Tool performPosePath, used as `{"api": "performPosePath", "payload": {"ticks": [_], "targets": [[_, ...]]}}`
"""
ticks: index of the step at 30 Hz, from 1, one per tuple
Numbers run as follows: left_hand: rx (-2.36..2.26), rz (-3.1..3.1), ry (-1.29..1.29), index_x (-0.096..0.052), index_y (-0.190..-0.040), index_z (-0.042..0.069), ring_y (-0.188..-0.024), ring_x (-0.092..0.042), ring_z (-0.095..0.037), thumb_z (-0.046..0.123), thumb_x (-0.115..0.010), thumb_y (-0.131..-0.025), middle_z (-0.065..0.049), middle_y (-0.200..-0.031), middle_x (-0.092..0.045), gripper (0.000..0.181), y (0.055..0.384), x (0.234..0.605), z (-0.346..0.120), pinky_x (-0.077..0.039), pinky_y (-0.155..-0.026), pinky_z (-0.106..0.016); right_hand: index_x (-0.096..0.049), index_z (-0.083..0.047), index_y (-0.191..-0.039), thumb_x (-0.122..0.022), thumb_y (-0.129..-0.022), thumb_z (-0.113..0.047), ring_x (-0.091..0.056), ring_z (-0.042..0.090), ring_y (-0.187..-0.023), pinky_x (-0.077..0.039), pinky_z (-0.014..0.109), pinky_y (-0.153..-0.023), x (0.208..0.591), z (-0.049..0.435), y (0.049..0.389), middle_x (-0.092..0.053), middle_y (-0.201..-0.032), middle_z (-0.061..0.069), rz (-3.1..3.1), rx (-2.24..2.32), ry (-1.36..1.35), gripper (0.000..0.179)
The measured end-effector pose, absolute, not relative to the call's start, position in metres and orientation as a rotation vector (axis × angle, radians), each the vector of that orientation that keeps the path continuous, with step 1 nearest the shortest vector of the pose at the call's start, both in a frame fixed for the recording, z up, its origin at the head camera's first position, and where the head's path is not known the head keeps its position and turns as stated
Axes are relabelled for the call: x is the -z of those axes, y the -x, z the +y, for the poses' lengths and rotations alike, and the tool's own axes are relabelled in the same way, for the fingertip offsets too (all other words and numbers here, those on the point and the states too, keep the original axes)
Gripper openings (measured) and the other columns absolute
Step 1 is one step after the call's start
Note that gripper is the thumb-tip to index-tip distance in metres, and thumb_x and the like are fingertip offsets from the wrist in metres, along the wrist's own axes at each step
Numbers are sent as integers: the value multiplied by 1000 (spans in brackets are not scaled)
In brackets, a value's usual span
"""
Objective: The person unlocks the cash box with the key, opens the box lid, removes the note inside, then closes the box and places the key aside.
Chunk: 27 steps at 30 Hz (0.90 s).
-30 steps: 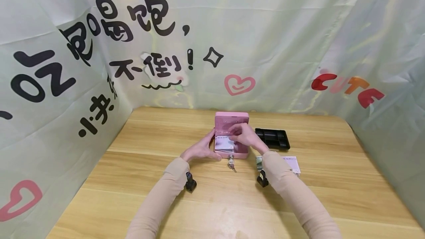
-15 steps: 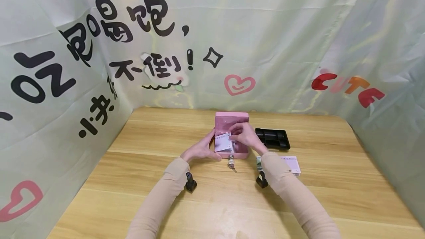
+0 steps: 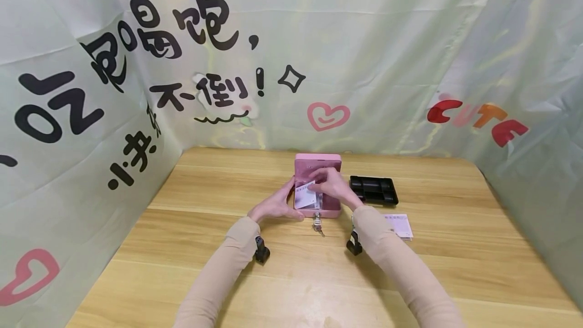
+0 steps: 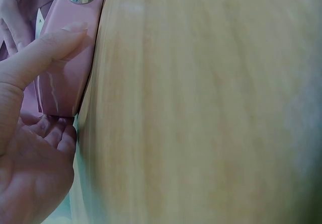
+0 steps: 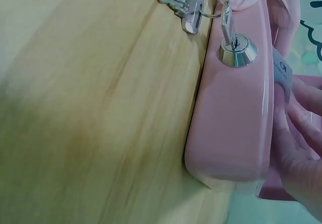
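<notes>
A pink cash box (image 3: 330,213) stands on the table with its lid (image 3: 306,166) raised at the back. My left hand (image 3: 275,205) grips its front left corner; in the left wrist view the thumb lies on the front wall and the fingers (image 4: 63,136) curl at the side. Inside the box, at the left, sits a pale lilac printed banknote (image 3: 304,197), tilted. My right hand (image 3: 334,185) reaches over the box and pinches the note's upper right part. In the right wrist view a printed corner of the note (image 5: 283,73) shows behind the front wall.
Keys (image 5: 192,12) on a ring hang from the front lock (image 5: 238,50). A black compartment tray (image 3: 374,190) lies right of the box. More lilac banknotes (image 3: 400,226) lie on the table (image 3: 314,287), partly hidden by my right sleeve. Printed cloth walls surround the table.
The banknote in the box has tilted and shifted slightly left, its right side lifted by my right hand, which has moved a little left. My left hand has stayed in place.
</notes>
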<state>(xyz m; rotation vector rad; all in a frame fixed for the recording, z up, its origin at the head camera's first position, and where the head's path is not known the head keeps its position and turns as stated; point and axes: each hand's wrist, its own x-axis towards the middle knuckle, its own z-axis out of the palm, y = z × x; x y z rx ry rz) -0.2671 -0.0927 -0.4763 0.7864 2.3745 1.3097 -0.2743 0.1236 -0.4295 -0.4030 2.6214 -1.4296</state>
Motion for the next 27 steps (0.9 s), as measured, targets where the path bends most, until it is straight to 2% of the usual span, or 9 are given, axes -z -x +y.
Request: {"api": "performPosePath", "payload": {"ticks": [3, 9, 16, 23, 27], "targets": [[-1304, 2379, -779, -1, -163, 15, -158, -13, -26, 14, -90, -72, -11, -171, -10, 128, 267, 476, -93, -14, -131, -44, -71, 2, -114, -77, -85, -8, -69, 20, -93, -54, 25, -80, 430, 121, 276, -74, -112, 21, 2609, 1407, 392, 32], [-1325, 2372, -800, -3, -163, 12, -158, -13, -30, 13, -90, -72, -14, -171, -11, 126, 266, 476, -93, -13, -131, -47, -70, 6, -115, -76, -84, -4, -63, 13, -81, -51, 20, -69, 432, 117, 280, -75, -107, 22, 2543, 1395, 375, 33], [-1325, 2368, -788, -2, -163, 13, -158, -13, -30, 13, -90, -71, -14, -171, -10, 127, 267, 477, -93, -14, -130, -48, -72, 5, -111, -77, -83, -3, -58, 9, -67, -51, 19, -62, 432, 118, 279, -75, -92, 19, 2546, 1446, 322, 30], [-1330, 2372, -786, -4, -163, 11, -158, -14, -33, 13, -90, -70, -16, -170, -11, 127, 267, 477, -93, -14, -130, -52, -72, 8, -110, -74, -84, 0, -58, 8, -70, -53, 21, -64, 430, 123, 275, -72, -92, 16, 2522, 1542, 336, 27], [-1297, 2387, -768, -2, -163, 13, -158, -12, -31, 16, -90, -71, -14, -171, -10, 128, 268, 477, -94, -13, -130, -51, -71, 9, -112, -74, -84, -1, -57, 7, -67, -55, 23, -65, 428, 126, 272, -69, -79, 7, 2490, 1582, 329, 29]]}}
